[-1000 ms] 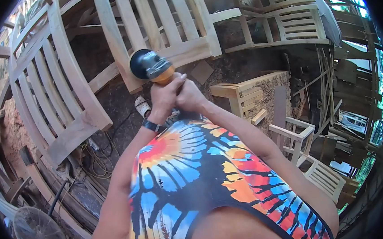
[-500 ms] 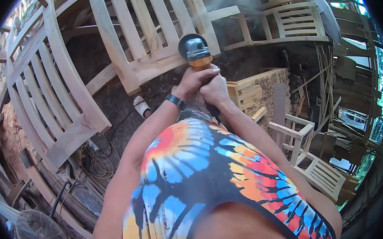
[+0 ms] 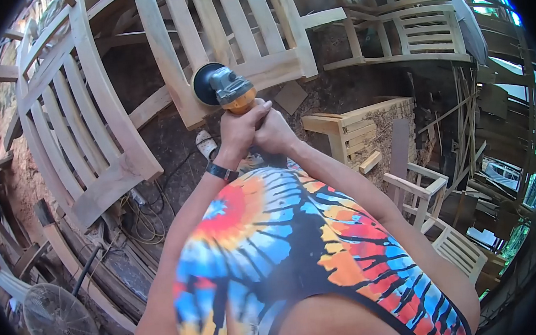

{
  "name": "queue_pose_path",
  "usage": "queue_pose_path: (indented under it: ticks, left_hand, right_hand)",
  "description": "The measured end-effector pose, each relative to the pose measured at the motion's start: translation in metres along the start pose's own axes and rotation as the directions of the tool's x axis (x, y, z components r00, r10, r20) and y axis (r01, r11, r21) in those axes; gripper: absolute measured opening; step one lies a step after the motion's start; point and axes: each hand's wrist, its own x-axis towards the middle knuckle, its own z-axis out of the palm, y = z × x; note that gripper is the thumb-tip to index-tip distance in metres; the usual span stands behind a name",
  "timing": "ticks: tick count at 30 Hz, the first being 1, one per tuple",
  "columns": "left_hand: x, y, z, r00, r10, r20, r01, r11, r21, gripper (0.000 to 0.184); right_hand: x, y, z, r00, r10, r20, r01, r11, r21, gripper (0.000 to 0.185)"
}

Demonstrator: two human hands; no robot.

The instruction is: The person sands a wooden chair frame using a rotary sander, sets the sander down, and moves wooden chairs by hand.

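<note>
Both of my hands are wrapped round a yellow and grey angle grinder (image 3: 234, 92) with a dark round disc. My left hand (image 3: 240, 129), with a dark watch on its wrist, grips the body just behind the head. Close against it on the right, my right hand (image 3: 274, 131) is closed on the grinder's rear part. The disc lies at the lower left corner of a slatted wooden frame (image 3: 267, 71), over the joint of its side post and bottom rail. Whether the disc touches the wood cannot be told.
Another slatted wooden back (image 3: 107, 183) stands at the left. A round fan (image 3: 62, 326) is at the lower left, near coiled cables (image 3: 147, 226). Stacked wooden pieces (image 3: 372, 128) lie right of my hands, with chair frames (image 3: 418, 193) beyond. A shoe (image 3: 206, 144) shows below the frame.
The grinder and both hands moved right along the bottom rail, then back left to the frame's lower left corner. The view has shifted slightly.
</note>
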Motion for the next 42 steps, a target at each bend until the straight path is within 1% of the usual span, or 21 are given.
queue_pose_path:
  ticks: [3,4,6,7,10,11,14,18,21,24,27,29,30,31,32,33,34,37,39,41,42]
  left_hand:
    - [0.018,-0.011,0.019,0.985,-0.048,0.164,0.061,0.996,-0.072,0.027]
    - [0.025,-0.011,0.027,0.97,-0.049,0.239,0.071,0.994,-0.081,0.026]
    - [0.041,-0.012,0.041,0.924,-0.051,0.38,0.092,0.992,-0.091,0.025]
    - [0.048,-0.014,0.05,0.885,-0.027,0.464,0.104,0.985,-0.141,0.024]
    - [0.048,-0.011,0.067,0.796,-0.011,0.605,0.151,0.972,-0.181,0.022]
    - [0.044,-0.009,0.068,0.821,-0.033,0.57,0.15,0.976,-0.16,0.022]
    - [0.036,-0.015,0.054,0.89,-0.003,0.456,0.098,0.978,-0.184,0.022]
    - [0.018,-0.003,0.014,0.978,-0.009,0.208,0.04,0.989,-0.145,0.023]
    - [0.0,0.0,0.0,1.0,0.002,0.02,-0.001,0.999,-0.043,0.025]
    - [-0.001,0.003,0.003,0.998,-0.01,0.062,0.01,1.0,0.002,0.026]
    - [0.009,0.004,0.016,0.989,-0.03,0.142,0.034,0.999,-0.023,0.027]
    - [0.01,0.007,0.017,0.983,-0.036,0.179,0.047,0.997,-0.057,0.026]
    - [0.009,0.007,0.013,0.991,-0.021,0.134,0.027,0.999,-0.043,0.027]
    - [0.007,0.007,0.007,0.996,-0.005,0.089,0.007,1.0,-0.027,0.027]
    - [0.006,0.007,0.003,0.999,0.012,0.045,-0.011,1.0,-0.009,0.027]
    - [0.003,0.005,0.002,1.0,0.01,0.012,-0.009,0.999,-0.046,0.028]
    - [0.003,0.003,0.003,1.0,0.003,0.029,-0.002,0.999,-0.046,0.029]
    - [0.005,0.001,0.013,0.994,-0.037,0.101,0.04,0.999,-0.029,0.026]
    - [0.002,0.006,0.011,0.997,-0.025,0.072,0.027,0.999,-0.024,0.027]
    - [0.0,0.005,0.005,1.0,0.012,0.013,-0.011,1.0,-0.029,0.028]
    - [0.001,-0.001,0.004,0.999,0.017,0.027,-0.016,0.999,-0.03,0.028]
  right_hand:
    - [-0.002,0.007,-0.018,0.992,0.096,-0.083,-0.101,0.993,-0.057,0.045]
    - [-0.002,0.007,-0.026,0.986,0.099,-0.133,-0.115,0.987,-0.115,0.044]
    - [-0.003,0.006,-0.038,0.968,0.096,-0.231,-0.148,0.964,-0.222,0.043]
    - [-0.005,0.008,-0.04,0.935,0.077,-0.347,-0.151,0.97,-0.19,0.039]
    - [-0.012,0.014,-0.052,0.913,0.12,-0.39,-0.242,0.929,-0.28,0.043]
    - [-0.014,0.02,-0.054,0.921,0.114,-0.373,-0.23,0.931,-0.283,0.043]
    - [-0.011,0.016,-0.041,0.945,0.032,-0.326,-0.076,0.989,-0.125,0.044]
    - [0.0,0.004,-0.012,0.994,0.016,-0.104,-0.026,0.995,-0.101,0.046]
    - [-0.002,-0.003,0.002,1.0,-0.02,-0.022,0.02,1.0,-0.011,0.043]
    - [-0.005,-0.003,-0.002,0.999,0.042,-0.011,-0.042,0.999,-0.006,0.042]
    - [-0.006,0.013,-0.008,0.991,0.022,-0.132,-0.028,0.999,-0.043,0.042]
    - [-0.001,0.015,-0.007,0.992,-0.006,-0.128,0.0,0.999,-0.043,0.043]
    - [0.002,0.013,-0.006,0.992,-0.022,-0.126,0.017,0.999,-0.044,0.043]
    - [0.003,0.007,-0.005,0.997,0.047,-0.059,-0.051,0.996,-0.071,0.043]
    - [0.003,0.008,-0.002,0.999,0.011,-0.046,-0.013,0.999,-0.039,0.044]
    - [0.003,0.007,0.002,0.999,-0.027,-0.035,0.026,1.0,-0.006,0.044]
    - [0.002,0.005,0.004,0.998,-0.064,-0.025,0.065,0.998,0.028,0.044]
    - [-0.002,0.012,-0.005,0.997,0.045,-0.058,-0.046,0.999,-0.023,0.045]
    - [-0.001,0.006,-0.008,0.996,0.08,-0.044,-0.082,0.995,-0.055,0.044]
    - [-0.002,0.004,-0.001,0.999,-0.011,-0.035,0.01,0.999,-0.041,0.044]
    - [-0.002,0.004,0.003,0.998,-0.059,-0.029,0.058,0.998,-0.032,0.044]
